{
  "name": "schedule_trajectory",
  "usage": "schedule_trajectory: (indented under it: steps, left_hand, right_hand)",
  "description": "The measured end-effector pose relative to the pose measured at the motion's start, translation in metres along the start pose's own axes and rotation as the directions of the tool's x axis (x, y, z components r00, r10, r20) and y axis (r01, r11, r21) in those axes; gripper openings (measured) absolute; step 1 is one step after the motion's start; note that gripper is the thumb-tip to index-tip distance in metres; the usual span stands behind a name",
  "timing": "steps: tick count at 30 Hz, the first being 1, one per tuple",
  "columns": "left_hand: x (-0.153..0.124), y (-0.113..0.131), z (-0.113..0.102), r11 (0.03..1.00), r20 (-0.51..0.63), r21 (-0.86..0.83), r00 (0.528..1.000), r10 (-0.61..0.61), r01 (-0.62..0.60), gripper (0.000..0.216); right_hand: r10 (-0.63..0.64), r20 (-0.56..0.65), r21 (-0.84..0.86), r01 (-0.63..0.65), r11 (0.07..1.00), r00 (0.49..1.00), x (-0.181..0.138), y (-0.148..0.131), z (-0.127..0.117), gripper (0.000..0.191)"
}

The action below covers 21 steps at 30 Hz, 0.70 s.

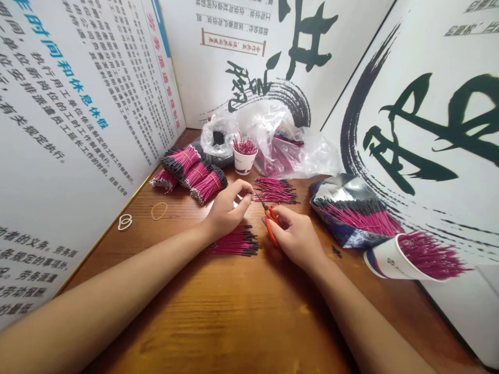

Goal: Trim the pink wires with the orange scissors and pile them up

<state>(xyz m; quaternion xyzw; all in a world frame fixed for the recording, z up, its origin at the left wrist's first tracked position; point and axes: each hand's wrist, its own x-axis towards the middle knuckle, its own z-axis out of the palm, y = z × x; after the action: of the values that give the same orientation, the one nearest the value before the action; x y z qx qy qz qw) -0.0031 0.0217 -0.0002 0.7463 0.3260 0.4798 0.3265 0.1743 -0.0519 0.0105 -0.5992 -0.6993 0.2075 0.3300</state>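
Note:
My right hand (297, 235) is closed round the orange handles of a pair of scissors (270, 213), whose dark blades point up and left. The scissors' tips are close to the fingertips of my left hand (229, 208). Thumb and forefinger of that hand are pinched together on something small and dark, too small to make out. Below my left hand lies a spread row of magenta wires with black ends (236, 242), partly hidden by the hand. Just beyond the scissors is another loose pile of magenta wires (276, 190).
Banded wire bundles (206, 184) lie at the back left, near a rubber band (159, 211) and white bands (125, 222). Behind stand a paper cup of wires (245, 162) and plastic bags (296, 156). At right are a foil bag of wires (351, 210), small black pieces (336, 252) and a tipped cup (393, 259).

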Motion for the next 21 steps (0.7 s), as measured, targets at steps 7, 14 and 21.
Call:
schedule_trajectory:
  steps: [7, 14, 21]
  left_hand:
    - [0.0004, -0.0001, -0.0003, 1.000, 0.007, -0.004, 1.000, 0.001, -0.001, 0.007]
    - [0.0005, 0.0011, -0.0004, 1.000, 0.017, -0.011, 1.000, -0.016, 0.016, 0.006]
    - [0.0006, 0.0008, -0.0003, 1.000, 0.019, -0.011, 1.000, -0.007, 0.007, 0.006]
  right_hand:
    - [0.018, 0.016, 0.020, -0.019, 1.000, 1.000, 0.0008, 0.0000, 0.0024, 0.021]
    - [0.007, 0.031, 0.046, -0.009, 0.999, 1.000, 0.0000, 0.0012, 0.0043, 0.021]
    - [-0.011, 0.015, 0.005, 0.011, 1.000, 1.000, 0.0007, -0.0002, 0.0010, 0.025]
